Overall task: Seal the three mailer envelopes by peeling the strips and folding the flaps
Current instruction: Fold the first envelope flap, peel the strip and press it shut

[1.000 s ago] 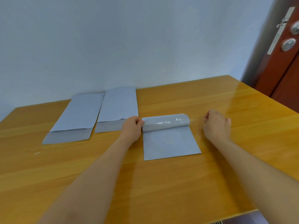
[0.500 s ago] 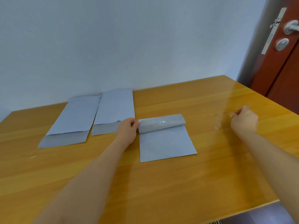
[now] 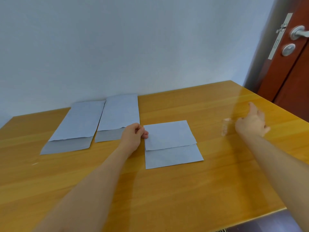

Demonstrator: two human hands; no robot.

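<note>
Three grey mailer envelopes lie on the wooden table (image 3: 167, 198). The right mailer (image 3: 170, 144) lies with its flap folded flat over the body. My left hand (image 3: 133, 136) is at this mailer's left edge, with its fingertips pinched on the corner of the flap. Over to the left, the left mailer (image 3: 75, 128) and the middle mailer (image 3: 118, 116) lie side by side with their flaps open toward me. My right hand (image 3: 252, 123) is out to the right with its fingers spread. A clear peeled strip (image 3: 225, 127), blurred, is just left of it.
A white wall stands right behind the table. At the far right there is a brown door (image 3: 287, 77) with a metal handle (image 3: 299, 33). The table's right edge and near right corner fall close to my right arm.
The curled flap of the right mailer has come down flat. My right hand has swung out to the right with the strip and has opened. The camera has turned slightly.
</note>
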